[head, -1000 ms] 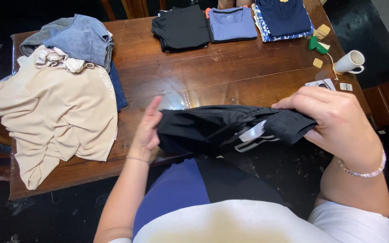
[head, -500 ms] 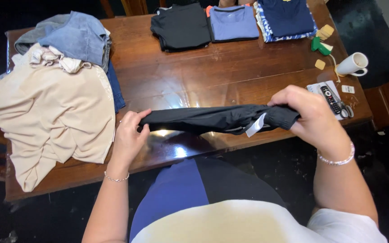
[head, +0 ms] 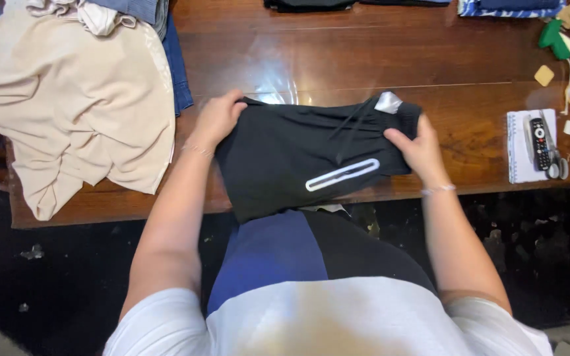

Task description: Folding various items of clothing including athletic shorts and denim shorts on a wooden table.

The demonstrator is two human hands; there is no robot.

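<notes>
Black shorts [head: 298,161] lie spread flat on the dark wooden surface [head: 364,62], their lower part hanging over the near edge toward the person's lap. A pale strip along a pocket shows between the two hands, and a drawstring runs down from the waistband by the right hand.

Beyond the left hand, off to its outer side, a big beige garment [head: 74,112] sprawls over the corner of the surface and droops past the edge; under it, just beside the left hand, a fold of blue denim [head: 178,72] pokes out. Past both hands, at the far edge, the ends of folded clothes [head: 308,4] are only partly in view. The wood is glossy and throws back a glare just beyond the shorts. Below the surface the floor is dark and littered with small scraps.

Out past the right hand lies a white notebook [head: 519,148] with a black remote control [head: 539,140] resting on it. Farther off sit a green-and-white object [head: 557,39] and a small tan square [head: 544,75].

The left hand [head: 218,118] presses flat on the left corner of the shorts, fingers together. The right hand [head: 418,148] lies on the right edge near the waistband, fingers curled over the cloth; I cannot tell whether it pinches it.
</notes>
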